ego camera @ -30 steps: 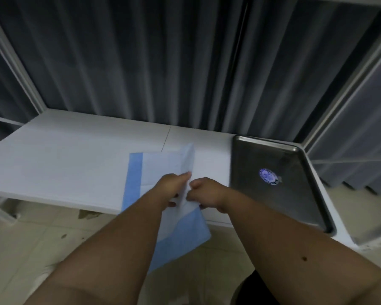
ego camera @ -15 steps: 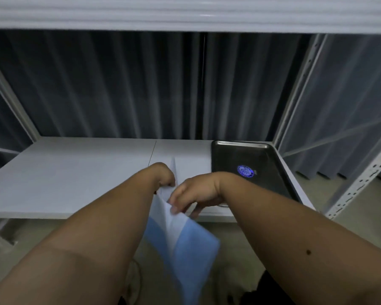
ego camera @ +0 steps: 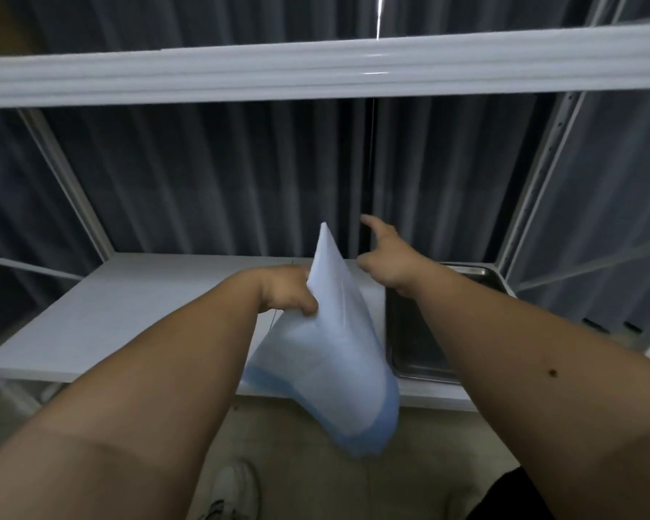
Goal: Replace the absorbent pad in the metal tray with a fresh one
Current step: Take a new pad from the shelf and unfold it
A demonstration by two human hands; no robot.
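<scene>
Hanging off the worktop's (ego camera: 136,317) front edge, the pad (ego camera: 331,354) is pinched at its left side by the left hand (ego camera: 289,294), top corner sticking up, lower end drooping below the worktop w/ a blue border. Right hand (ego camera: 391,264) is off it, fingers spread, above the tray's (ego camera: 413,332) near-left corner. Tray looks bare where visible; part is hidden by the arm.

Prob. step: unfolding the fresh pad. Best done by catching the free corner w/ the right hand, pulling it flat, then lowering it square into the tray.

Pad: thin, limp, white w/ creases. Tray: dull steel, shallow, rounded rim.
</scene>
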